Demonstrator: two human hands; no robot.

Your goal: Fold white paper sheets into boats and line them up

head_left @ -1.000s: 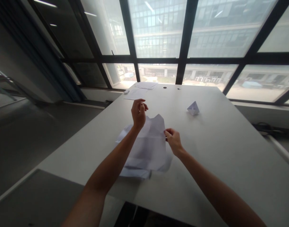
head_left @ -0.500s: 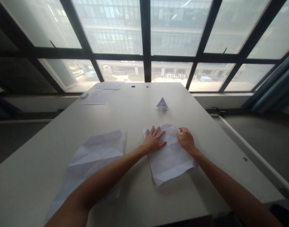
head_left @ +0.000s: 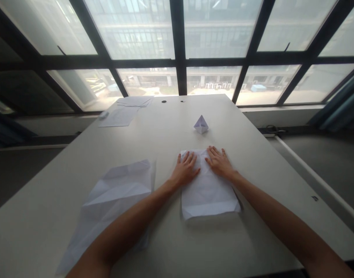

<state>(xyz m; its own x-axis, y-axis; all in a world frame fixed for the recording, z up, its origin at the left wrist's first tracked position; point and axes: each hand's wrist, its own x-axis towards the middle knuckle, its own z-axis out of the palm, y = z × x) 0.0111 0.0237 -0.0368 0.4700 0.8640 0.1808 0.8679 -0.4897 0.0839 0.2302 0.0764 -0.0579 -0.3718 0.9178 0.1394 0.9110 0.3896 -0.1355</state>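
Left hand [head_left: 185, 169] and right hand [head_left: 220, 163] pressed flat on a folded white paper sheet [head_left: 207, 197]

The sheet's long axis runs near to far on the pale, smooth bench [head_left: 261, 227], its far corners under the spread, ungripping hands, the left sitting slightly nearer. Left of it lies a large creased sheet [head_left: 113, 197], faceted with fold lines; farther off stand a small paper boat [head_left: 201, 125] and flat loose sheets [head_left: 118, 117]

The left forearm [head_left: 127, 233] covers part of the creased paper sheet [head_left: 116, 189] and is cut off by the bottom edge. A small white object [head_left: 103, 114] far off is too blurred to identify.
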